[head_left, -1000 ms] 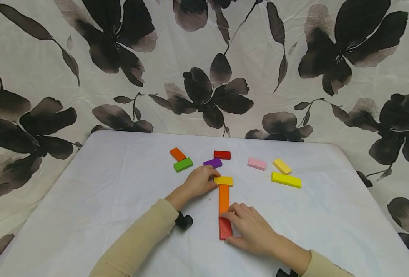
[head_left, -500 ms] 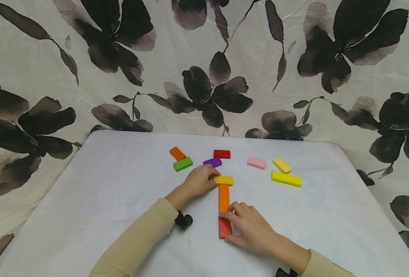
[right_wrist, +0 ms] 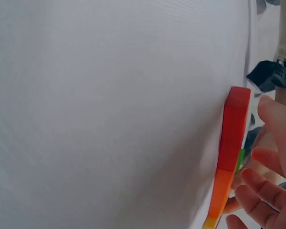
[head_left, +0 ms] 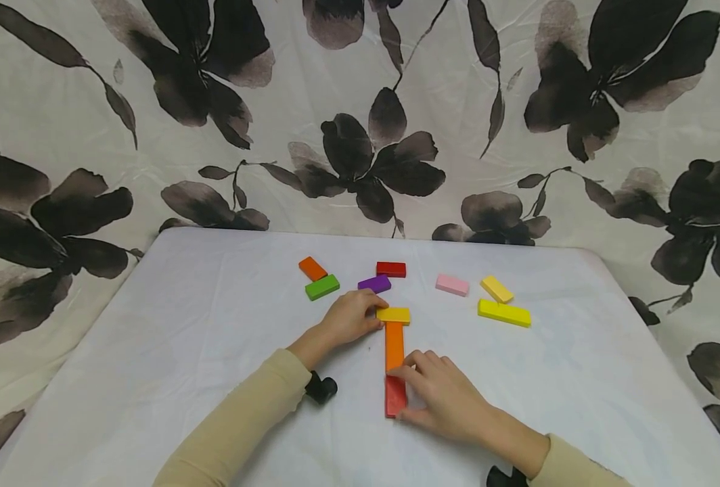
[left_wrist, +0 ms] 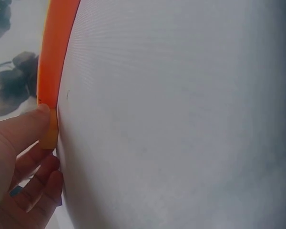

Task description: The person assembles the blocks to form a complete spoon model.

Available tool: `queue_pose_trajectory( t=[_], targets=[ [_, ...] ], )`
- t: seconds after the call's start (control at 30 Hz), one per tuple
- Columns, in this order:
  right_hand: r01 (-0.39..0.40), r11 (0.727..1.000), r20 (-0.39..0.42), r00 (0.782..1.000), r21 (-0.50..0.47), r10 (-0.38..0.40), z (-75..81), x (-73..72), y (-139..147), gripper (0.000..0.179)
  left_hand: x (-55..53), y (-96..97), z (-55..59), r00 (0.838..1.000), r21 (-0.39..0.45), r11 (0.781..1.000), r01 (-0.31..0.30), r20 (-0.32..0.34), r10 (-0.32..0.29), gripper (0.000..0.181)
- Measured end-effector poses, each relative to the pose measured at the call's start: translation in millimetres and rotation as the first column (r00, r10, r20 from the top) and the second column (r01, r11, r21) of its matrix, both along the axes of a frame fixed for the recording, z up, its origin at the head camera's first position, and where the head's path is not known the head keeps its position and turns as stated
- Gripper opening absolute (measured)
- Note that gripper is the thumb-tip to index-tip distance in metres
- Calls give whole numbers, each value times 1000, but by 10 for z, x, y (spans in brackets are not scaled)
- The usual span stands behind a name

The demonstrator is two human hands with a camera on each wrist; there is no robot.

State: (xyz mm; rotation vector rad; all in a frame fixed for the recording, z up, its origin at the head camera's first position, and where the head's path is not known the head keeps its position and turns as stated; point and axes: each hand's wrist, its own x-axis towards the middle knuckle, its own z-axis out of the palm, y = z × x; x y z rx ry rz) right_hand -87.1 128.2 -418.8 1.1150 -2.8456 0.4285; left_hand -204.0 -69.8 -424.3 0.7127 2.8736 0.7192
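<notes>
A yellow-orange block (head_left: pixel 393 316) lies crosswise at the far end of a long orange block (head_left: pixel 394 348), forming a T. My left hand (head_left: pixel 349 318) pinches its left end between thumb and fingers, also seen in the left wrist view. A red block (head_left: pixel 395 397) continues the stem toward me, end to end with the orange one. My right hand (head_left: pixel 448 399) hovers close at its right side, fingers loosely bent, index fingertip over the red-orange joint. In the right wrist view, the thumb (right_wrist: pixel 271 114) stands apart from the red block (right_wrist: pixel 234 129).
Beyond the T lie purple (head_left: pixel 375 283) and dark red (head_left: pixel 391 270) blocks. Orange (head_left: pixel 313 268) and green (head_left: pixel 322 287) blocks touch at back left. Pink (head_left: pixel 452 285), pale yellow (head_left: pixel 497 289) and bright yellow (head_left: pixel 504 313) blocks lie at back right on the white-covered table (head_left: pixel 183 325).
My right hand has shifted slightly up and away from the red block, its thumb and fingers loosening. The left hand stays on the yellow-orange block.
</notes>
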Motion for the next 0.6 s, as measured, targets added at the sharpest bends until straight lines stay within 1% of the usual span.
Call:
queue_pose_trajectory(
  t=[0.1,0.2,0.4,0.6],
  targets=[
    [18,1000,-27,999,-26,-18,50,-45,14,45,-10,-9,2,1000,1,1000,2,0,-2,38],
    [32,998,-21,999,-45,-33,91,-82,30,39,0,-15,-7,1000,1,1000,-1,3,1,41],
    [74,995,-4,997,-65,-75,147,-163,66,38,24,-29,13,1000,6,1000,-17,11,17,45],
    [111,984,-27,993,-138,-115,185,-243,134,37,73,-35,57,1000,16,1000,-11,4,11,43]
  ],
)
